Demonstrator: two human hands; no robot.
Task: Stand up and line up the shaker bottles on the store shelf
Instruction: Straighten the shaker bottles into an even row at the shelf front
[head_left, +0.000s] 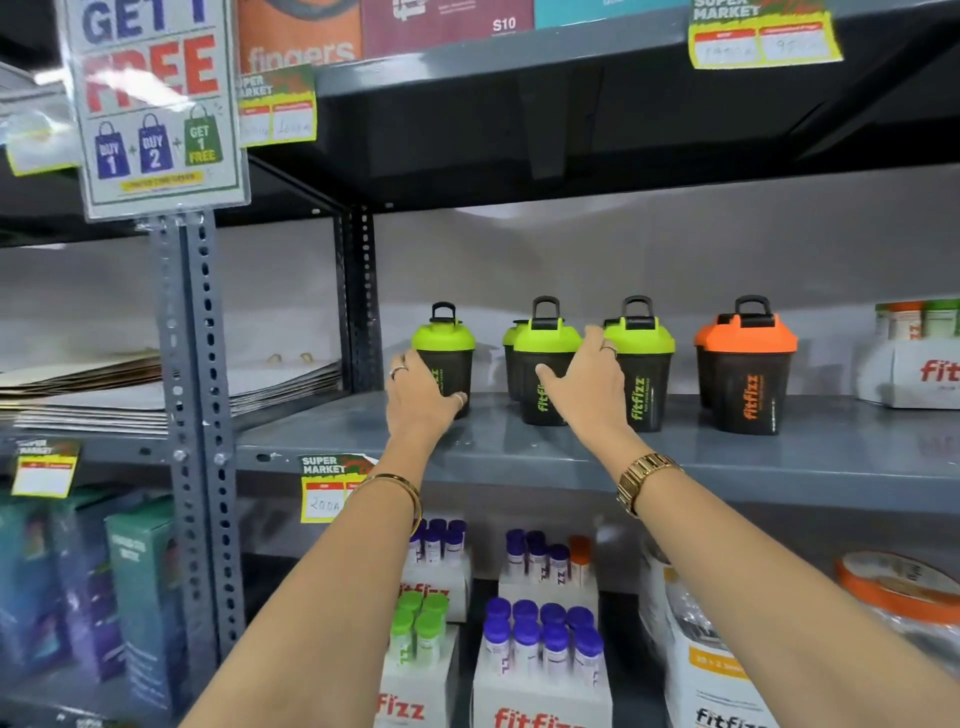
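Note:
Several black shaker bottles stand upright on the grey middle shelf (519, 447). My left hand (421, 397) grips the leftmost green-lidded shaker (447, 353) from its left side. My right hand (587, 384) reaches between the second green-lidded shaker (543, 364) and the third green-lidded shaker (644, 374); its thumb lies on the second one's front and its fingers go behind, near the third one's lid. Another green lid peeks out behind the second. An orange-lidded shaker (748, 369) stands further right, with another orange one behind it.
A white fitfizz box (914, 369) sits at the shelf's right end. Grey slotted uprights (192, 364) and flat cardboard sheets (104, 384) lie to the left. Tube packs (540, 649) fill the shelf below. A promo sign (156, 104) hangs top left under the upper shelf.

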